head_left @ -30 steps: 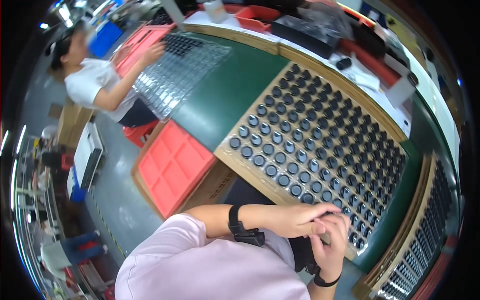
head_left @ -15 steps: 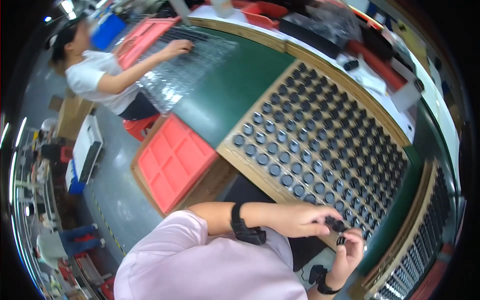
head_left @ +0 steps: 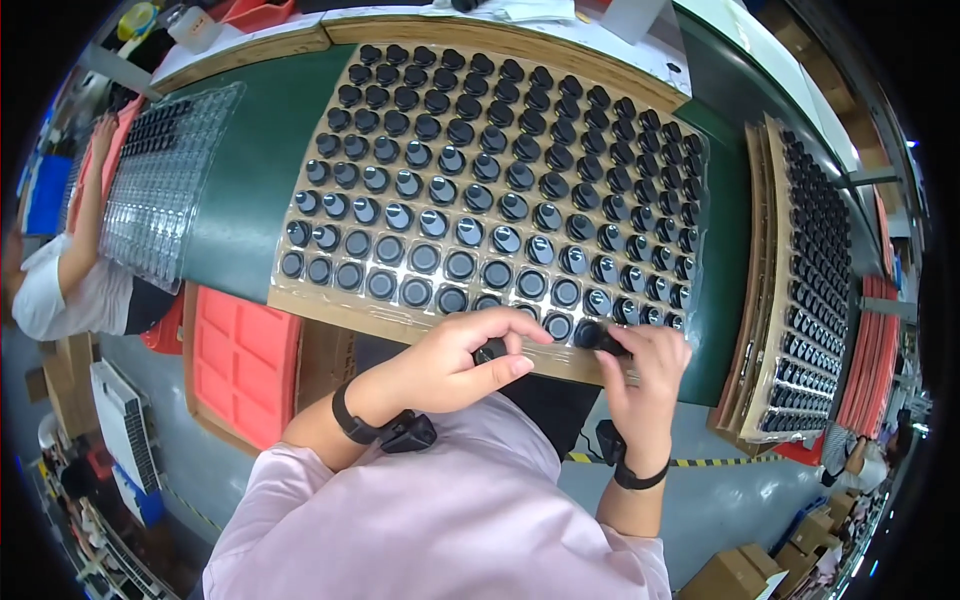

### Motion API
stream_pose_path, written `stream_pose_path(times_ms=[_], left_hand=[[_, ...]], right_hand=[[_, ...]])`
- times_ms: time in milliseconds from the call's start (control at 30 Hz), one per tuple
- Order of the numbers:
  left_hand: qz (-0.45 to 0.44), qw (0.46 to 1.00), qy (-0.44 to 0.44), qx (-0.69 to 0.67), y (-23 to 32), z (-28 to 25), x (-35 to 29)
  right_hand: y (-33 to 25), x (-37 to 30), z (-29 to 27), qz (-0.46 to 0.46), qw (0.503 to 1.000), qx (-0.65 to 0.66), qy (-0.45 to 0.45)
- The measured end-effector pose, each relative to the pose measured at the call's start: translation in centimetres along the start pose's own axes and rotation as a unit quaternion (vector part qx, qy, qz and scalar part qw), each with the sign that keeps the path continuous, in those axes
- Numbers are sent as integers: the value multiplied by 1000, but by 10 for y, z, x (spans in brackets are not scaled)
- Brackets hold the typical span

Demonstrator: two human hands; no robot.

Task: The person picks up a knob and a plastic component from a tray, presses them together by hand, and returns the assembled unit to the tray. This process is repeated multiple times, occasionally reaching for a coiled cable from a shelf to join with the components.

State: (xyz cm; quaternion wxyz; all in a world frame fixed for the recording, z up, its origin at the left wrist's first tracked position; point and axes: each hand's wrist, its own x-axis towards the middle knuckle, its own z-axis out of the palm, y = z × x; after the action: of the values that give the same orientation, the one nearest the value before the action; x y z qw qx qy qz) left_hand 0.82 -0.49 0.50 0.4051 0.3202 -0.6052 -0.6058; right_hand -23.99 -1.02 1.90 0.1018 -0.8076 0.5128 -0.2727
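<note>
In front of me lies a clear plastic blister tray (head_left: 690,300) on a sheet of brown cardboard (head_left: 330,303), filled with rows of small black round knob-like parts (head_left: 440,155). My right hand (head_left: 648,372) pinches one black knob-like part (head_left: 605,339) between thumb and fingers at the tray's near edge, toward its right end. My left hand (head_left: 455,362) is curled just off the near edge, with another black knob-like part (head_left: 490,350) partly hidden in its fingers. Parts in the nearest rows show flat round tops; those farther back look taller and domed.
Stacked cardboard sheets with another filled tray (head_left: 800,300) stand at the right. Left on the green table (head_left: 238,205) lies a clear blister tray (head_left: 160,200) by a co-worker's arm (head_left: 88,200). Red moulded trays (head_left: 240,355) sit in a box below the table's left part.
My view has turned rightward and now faces the tray squarely. My hands, close together before, have moved apart; the right one has brought a black part to the tray's near edge.
</note>
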Motion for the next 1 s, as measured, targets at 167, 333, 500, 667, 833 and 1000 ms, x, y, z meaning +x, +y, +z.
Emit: stream_pose_path(times_ms=[167, 333, 500, 667, 833, 1000], left_hand=[[-5, 1000, 14, 8, 2, 1, -3], [67, 993, 39, 93, 9, 7, 6], [102, 987, 71, 101, 4, 14, 7], [88, 986, 71, 122, 9, 13, 4], [65, 994, 62, 68, 3, 10, 0], [56, 996, 74, 14, 4, 8, -1]], right_hand=[[-5, 3, 7, -33, 998, -52, -17], [-22, 9, -2, 16, 979, 201, -4], [-37, 15, 9, -22, 954, 297, -22], [-41, 11, 18, 7, 939, 345, -6], [-43, 3, 32, 80, 877, 473, 23], [-44, 8, 22, 214, 675, 706, 3]])
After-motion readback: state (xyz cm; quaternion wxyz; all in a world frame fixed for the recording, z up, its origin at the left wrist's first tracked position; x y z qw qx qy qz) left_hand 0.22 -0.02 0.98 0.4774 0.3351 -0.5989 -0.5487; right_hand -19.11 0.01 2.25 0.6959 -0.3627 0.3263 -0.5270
